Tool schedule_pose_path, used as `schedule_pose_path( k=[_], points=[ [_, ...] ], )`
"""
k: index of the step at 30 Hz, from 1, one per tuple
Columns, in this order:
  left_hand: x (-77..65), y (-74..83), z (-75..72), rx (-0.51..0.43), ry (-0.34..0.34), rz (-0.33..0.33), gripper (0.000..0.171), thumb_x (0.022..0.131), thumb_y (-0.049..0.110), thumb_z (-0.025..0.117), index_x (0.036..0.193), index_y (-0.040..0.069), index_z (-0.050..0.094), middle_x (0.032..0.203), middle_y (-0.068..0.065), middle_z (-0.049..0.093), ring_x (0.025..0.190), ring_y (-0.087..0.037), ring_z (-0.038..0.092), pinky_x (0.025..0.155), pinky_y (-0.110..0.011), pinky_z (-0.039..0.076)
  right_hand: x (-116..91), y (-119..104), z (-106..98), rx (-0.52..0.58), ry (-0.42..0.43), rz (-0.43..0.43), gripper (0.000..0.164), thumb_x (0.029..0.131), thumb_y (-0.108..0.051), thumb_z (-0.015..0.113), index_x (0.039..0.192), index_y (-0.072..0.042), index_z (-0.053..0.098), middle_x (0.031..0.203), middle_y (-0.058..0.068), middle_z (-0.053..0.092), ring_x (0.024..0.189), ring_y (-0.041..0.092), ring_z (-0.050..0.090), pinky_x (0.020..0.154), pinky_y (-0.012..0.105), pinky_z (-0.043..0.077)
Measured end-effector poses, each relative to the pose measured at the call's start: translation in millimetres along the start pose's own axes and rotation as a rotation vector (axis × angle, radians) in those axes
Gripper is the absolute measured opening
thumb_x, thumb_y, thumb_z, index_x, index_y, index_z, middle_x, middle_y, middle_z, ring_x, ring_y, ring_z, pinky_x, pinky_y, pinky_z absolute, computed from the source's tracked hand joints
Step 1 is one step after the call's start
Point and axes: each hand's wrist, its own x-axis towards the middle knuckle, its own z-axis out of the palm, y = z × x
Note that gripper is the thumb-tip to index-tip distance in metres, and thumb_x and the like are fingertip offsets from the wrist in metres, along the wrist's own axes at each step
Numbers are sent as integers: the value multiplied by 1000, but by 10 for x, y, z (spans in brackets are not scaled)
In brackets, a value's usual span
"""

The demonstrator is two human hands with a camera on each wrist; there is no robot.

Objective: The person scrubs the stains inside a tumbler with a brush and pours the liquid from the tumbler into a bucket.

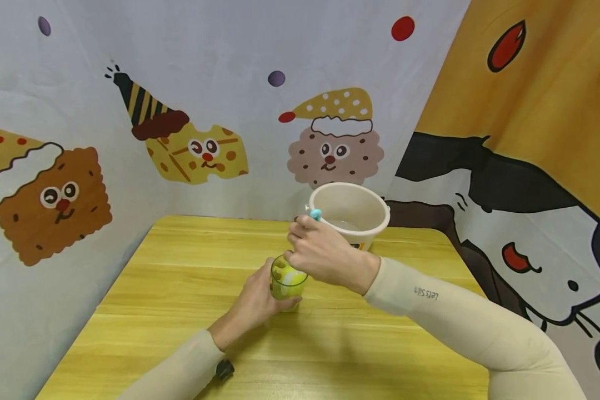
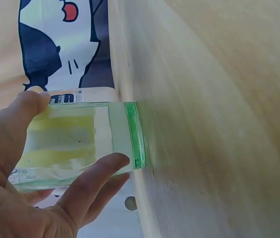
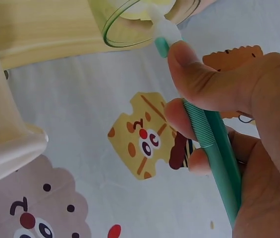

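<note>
My left hand [image 1: 255, 297] grips a clear, green-tinted drinking glass [image 1: 286, 290] low over the wooden table. In the left wrist view the thumb and fingers lie on opposite sides of the glass, its thick green base close to the tabletop. The right hand [image 1: 327, 253] holds a teal-handled cup brush [image 3: 211, 144] above the rim. Its white neck runs down into the mouth of the glass, as the right wrist view shows. The brush's head is hard to make out through the glass. In the head view only the light-blue handle end pokes out above the fist.
A white bucket [image 1: 325, 194] stands at the back of the table [image 1: 180, 289], just beyond the right hand, with what looks like some water at its bottom. A small black object [image 1: 224, 369] shows beside the left forearm. Cartoon-printed cloth [image 1: 220, 44] hangs behind the table.
</note>
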Motion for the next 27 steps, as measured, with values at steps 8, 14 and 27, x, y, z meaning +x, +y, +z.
schedule_pose_path(
  k=[8, 14, 27],
  points=[
    [9, -22, -2, -12, -4, -1, 85, 89, 33, 106, 153, 15, 55, 132, 0, 75, 119, -18, 76, 101, -39, 69, 24, -51, -31, 16, 51, -13, 17, 88, -30, 97, 97, -32, 83, 96, -8, 83, 99, 19, 61, 105, 37, 40],
    [17, -24, -1, -25, -5, 25, 86, 90, 31, 105, 157, 15, 53, 135, -1, 76, 122, -18, 77, 102, -37, 69, 82, -84, -50, -4, 62, -27, 11, 93, -29, 92, 98, -33, 83, 96, -9, 82, 101, 17, 60, 105, 35, 39],
    [25, -2, -3, 2, 8, 83, 93, 90, 23, 105, 163, 14, 49, 137, -3, 76, 119, -18, 77, 101, -34, 70, 223, -80, 15, 29, 52, -22, 10, 93, -31, 93, 99, -33, 84, 98, -10, 83, 100, 14, 60, 105, 33, 41]
  ],
)
